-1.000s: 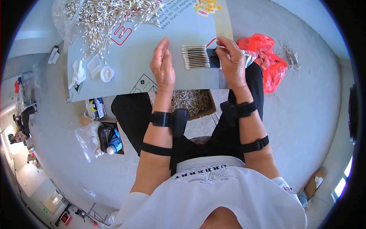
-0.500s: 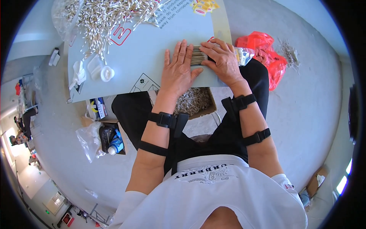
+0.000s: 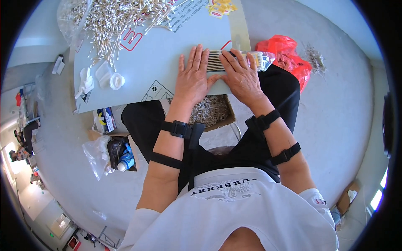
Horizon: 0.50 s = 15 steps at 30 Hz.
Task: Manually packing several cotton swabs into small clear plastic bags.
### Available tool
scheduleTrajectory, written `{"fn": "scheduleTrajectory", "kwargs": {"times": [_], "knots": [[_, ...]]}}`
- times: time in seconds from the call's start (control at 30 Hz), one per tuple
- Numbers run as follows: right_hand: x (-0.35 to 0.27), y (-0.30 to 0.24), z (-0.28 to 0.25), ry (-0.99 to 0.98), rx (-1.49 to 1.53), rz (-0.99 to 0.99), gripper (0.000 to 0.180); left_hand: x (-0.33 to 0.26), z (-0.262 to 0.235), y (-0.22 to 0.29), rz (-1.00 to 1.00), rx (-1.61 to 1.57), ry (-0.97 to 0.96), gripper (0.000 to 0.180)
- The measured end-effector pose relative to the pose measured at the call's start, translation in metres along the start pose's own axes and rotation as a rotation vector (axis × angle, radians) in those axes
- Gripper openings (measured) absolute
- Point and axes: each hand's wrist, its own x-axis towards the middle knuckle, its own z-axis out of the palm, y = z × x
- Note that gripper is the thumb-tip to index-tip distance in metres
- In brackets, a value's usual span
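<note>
A row of cotton swabs [image 3: 215,62] lies side by side on the light grey board [image 3: 142,71], their sticks running left to right. My left hand [image 3: 192,77] rests flat at the left end of the row, fingers stretched out and thumb apart. Over the right part of the row, my right hand [image 3: 242,78] lies with its fingers extended. The two thumbs nearly meet below the swabs. A clear printed plastic packet [image 3: 264,61] sticks out to the right from under my right fingers. How far the swabs reach into it is hidden.
Loose cotton swabs [image 3: 113,25] are heaped at the board's far left. Nearby stand a small round white tub [image 3: 117,81] and crumpled white plastic [image 3: 86,80]. Yellow packets [image 3: 221,7] lie at the far edge. Below is a box of swabs [image 3: 211,112]; a red bag [image 3: 284,52] sits right.
My right hand has flattened from a bent-finger hold, uncovering more of the packet at its right. My left hand stays nearly in place beside the row of swabs.
</note>
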Motion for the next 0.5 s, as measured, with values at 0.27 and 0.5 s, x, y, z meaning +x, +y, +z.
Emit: {"fn": "scheduleTrajectory", "kwargs": {"times": [0.27, 0.5], "knots": [[-0.005, -0.001, -0.014, 0.229, 0.153, 0.062, 0.051, 0.000, 0.003, -0.001, 0.005, 0.029, -0.023, 0.078], [-0.028, -0.018, 0.007, -0.002, 0.071, 0.062, 0.072, 0.002, 0.002, 0.000, 0.009, 0.042, -0.002, 0.076]]}}
